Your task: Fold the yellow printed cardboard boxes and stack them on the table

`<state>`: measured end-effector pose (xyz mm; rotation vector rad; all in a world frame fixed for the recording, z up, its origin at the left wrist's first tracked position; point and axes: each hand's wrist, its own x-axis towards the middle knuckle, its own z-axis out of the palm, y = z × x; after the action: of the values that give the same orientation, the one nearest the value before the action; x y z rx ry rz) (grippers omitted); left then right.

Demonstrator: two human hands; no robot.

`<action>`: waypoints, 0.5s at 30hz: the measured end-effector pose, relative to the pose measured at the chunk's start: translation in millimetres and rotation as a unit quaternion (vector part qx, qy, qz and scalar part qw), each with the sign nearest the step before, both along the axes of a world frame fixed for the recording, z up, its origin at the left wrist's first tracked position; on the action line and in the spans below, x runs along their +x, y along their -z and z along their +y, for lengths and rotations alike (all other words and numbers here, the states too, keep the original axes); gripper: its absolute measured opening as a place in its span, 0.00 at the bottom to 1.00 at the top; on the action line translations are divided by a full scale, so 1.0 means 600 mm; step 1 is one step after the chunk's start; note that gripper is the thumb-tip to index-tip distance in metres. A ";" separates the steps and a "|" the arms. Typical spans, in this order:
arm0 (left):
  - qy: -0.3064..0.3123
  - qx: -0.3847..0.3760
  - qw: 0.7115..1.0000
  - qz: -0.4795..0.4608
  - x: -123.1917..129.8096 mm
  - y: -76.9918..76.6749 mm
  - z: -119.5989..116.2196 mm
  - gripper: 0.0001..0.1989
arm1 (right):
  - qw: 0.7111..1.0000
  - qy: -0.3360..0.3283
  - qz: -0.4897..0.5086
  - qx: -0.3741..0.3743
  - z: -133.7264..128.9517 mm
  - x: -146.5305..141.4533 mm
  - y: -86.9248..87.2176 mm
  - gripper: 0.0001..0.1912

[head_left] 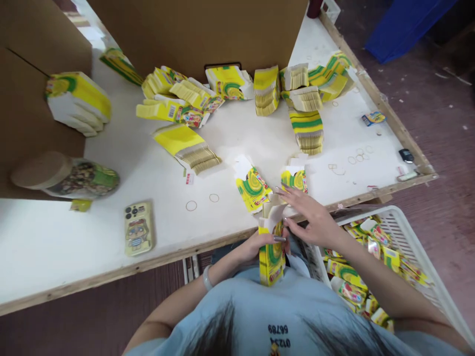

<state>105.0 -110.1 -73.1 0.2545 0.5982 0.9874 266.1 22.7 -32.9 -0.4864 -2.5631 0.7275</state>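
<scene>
My left hand [261, 246] is closed around a yellow and green carton [272, 262], held upright against my body at the table's front edge. White flaps stand up at the carton's top end. My right hand [311, 217] is beside those flaps with its fingers stretched out and apart; whether a fingertip touches a flap I cannot tell. Just beyond the hands, a flat carton with a green swirl [253, 188] lies on the table. A smaller stack of cartons [295, 179] lies to its right, partly behind my right fingers.
Stacks of folded cartons [267, 91] line the back of the white table [237, 143], before a large cardboard box [196, 34]. At left are a lidded jar [83, 178] and a phone [138, 230]. A white basket [411, 232] of filled-looking cartons stands at my right.
</scene>
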 end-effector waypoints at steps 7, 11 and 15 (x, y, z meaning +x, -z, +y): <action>0.022 -0.016 0.999 0.040 -0.003 0.014 -0.004 0.19 | 0.986 0.011 0.103 0.128 -0.071 0.031 0.062 0.29; 0.033 -0.006 0.998 0.060 -0.007 0.013 -0.005 0.23 | 0.988 0.026 0.145 0.047 -0.089 0.029 0.067 0.23; 0.029 0.049 0.996 0.075 -0.004 0.001 0.001 0.32 | 0.950 0.182 0.233 -0.099 -0.040 0.028 0.034 0.13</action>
<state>102.5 -109.5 -73.7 0.4333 0.6771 0.9477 283.1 -1.5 -53.6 -0.7285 -1.9036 0.8478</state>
